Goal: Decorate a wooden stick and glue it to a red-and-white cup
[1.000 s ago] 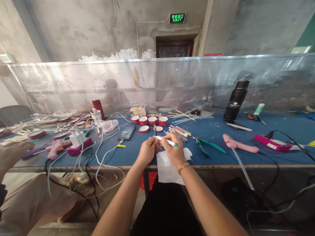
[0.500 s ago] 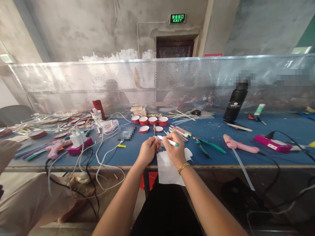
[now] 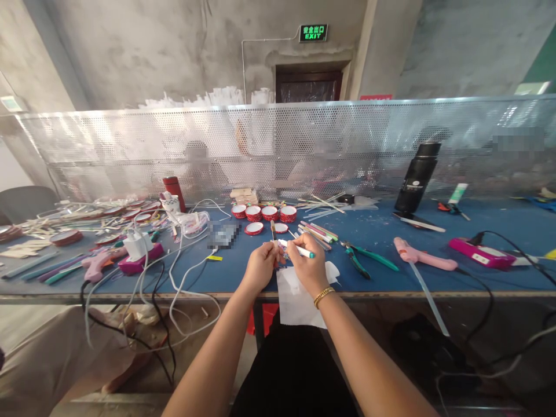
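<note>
My left hand [image 3: 260, 267] is closed in a pinch on a thin wooden stick [image 3: 273, 230] with a brown, darkened upper part, which points up and away from me. Wrapped around a white marker pen [image 3: 301, 250] with a teal end is my right hand [image 3: 311, 269]. The marker's tip side meets the stick close to my left fingertips; whether it touches is too small to tell. Below the right hand, a white paper sheet [image 3: 299, 304] hangs over the table edge. Just beyond the hands lie small red-rimmed white discs [image 3: 253, 229], with several stacks [image 3: 270, 214] behind.
Coloured markers [image 3: 319, 231] and teal-handled pliers [image 3: 369, 258] lie right of my hands. Further right are a pink glue gun [image 3: 423, 255] and a black bottle [image 3: 414, 182]. White cables [image 3: 174, 272], another glue gun [image 3: 98, 263] and a co-worker's leg [image 3: 65, 353] are at left.
The co-worker's hand at the left edge has gone out of view. My hands, the stick and the marker stay in nearly the same place.
</note>
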`<action>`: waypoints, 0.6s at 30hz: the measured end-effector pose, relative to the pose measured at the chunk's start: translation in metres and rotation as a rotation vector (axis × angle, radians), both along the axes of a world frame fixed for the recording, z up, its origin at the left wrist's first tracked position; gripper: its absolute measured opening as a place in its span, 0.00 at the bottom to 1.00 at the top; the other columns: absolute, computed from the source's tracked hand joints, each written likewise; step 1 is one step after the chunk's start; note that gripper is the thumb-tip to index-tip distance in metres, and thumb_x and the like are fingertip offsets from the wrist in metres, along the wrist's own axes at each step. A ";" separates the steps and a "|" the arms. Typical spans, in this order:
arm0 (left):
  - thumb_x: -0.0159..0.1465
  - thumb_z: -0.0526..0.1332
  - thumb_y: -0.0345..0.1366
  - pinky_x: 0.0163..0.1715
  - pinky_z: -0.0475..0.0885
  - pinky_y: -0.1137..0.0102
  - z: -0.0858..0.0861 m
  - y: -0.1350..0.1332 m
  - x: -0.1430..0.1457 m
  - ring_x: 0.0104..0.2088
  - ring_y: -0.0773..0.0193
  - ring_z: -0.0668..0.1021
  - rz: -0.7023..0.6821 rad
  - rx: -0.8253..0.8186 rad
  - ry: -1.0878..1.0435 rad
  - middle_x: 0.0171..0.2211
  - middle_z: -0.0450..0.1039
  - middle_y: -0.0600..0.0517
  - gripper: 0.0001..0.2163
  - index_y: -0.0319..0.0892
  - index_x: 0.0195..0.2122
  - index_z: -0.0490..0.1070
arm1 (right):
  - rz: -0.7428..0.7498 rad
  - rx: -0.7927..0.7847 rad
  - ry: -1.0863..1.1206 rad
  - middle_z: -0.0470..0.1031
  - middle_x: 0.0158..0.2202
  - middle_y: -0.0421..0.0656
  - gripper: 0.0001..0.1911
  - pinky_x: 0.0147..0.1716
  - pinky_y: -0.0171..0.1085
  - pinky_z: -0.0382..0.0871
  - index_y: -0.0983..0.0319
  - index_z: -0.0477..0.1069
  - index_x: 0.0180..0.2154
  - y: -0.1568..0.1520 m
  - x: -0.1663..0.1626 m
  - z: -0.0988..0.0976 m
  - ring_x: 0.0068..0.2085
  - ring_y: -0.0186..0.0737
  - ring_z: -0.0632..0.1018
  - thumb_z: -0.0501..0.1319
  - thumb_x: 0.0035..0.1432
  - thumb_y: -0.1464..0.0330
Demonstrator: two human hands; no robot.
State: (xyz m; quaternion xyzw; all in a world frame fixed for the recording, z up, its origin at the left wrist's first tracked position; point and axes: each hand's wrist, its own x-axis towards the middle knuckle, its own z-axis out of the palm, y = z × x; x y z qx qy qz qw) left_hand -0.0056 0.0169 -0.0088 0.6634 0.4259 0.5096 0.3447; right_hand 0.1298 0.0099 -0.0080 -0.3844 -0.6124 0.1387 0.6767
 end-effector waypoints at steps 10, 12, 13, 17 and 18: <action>0.65 0.55 0.41 0.27 0.62 0.73 -0.006 0.004 -0.002 0.24 0.68 0.67 -0.007 0.041 0.036 0.22 0.68 0.55 0.13 0.42 0.25 0.67 | 0.103 -0.029 -0.005 0.73 0.22 0.38 0.10 0.27 0.37 0.67 0.57 0.65 0.26 -0.002 0.000 0.002 0.25 0.39 0.74 0.60 0.59 0.65; 0.65 0.56 0.40 0.27 0.62 0.73 -0.004 0.003 -0.002 0.24 0.68 0.67 0.005 0.038 0.038 0.22 0.68 0.55 0.13 0.42 0.25 0.67 | 0.084 -0.021 -0.009 0.73 0.23 0.38 0.10 0.28 0.37 0.67 0.57 0.64 0.26 -0.002 0.000 0.001 0.26 0.39 0.74 0.60 0.59 0.65; 0.65 0.56 0.40 0.27 0.62 0.73 -0.003 0.002 -0.002 0.24 0.68 0.67 0.009 0.031 0.034 0.22 0.68 0.55 0.13 0.42 0.25 0.67 | 0.069 -0.019 -0.008 0.73 0.23 0.38 0.10 0.29 0.38 0.67 0.57 0.64 0.26 -0.001 0.000 0.001 0.26 0.39 0.74 0.60 0.59 0.65; 0.64 0.56 0.40 0.26 0.63 0.73 0.000 0.000 -0.001 0.23 0.68 0.68 -0.002 0.010 0.007 0.23 0.70 0.55 0.11 0.42 0.28 0.69 | 0.005 -0.001 -0.006 0.72 0.24 0.38 0.11 0.30 0.37 0.66 0.57 0.64 0.26 0.000 0.000 -0.001 0.27 0.39 0.74 0.60 0.60 0.65; 0.64 0.55 0.39 0.26 0.63 0.73 0.000 0.000 -0.001 0.23 0.68 0.68 -0.003 0.011 0.008 0.23 0.71 0.55 0.10 0.42 0.28 0.69 | 0.003 0.000 -0.007 0.72 0.24 0.38 0.11 0.30 0.37 0.66 0.57 0.64 0.26 0.000 0.000 -0.001 0.27 0.38 0.73 0.60 0.60 0.65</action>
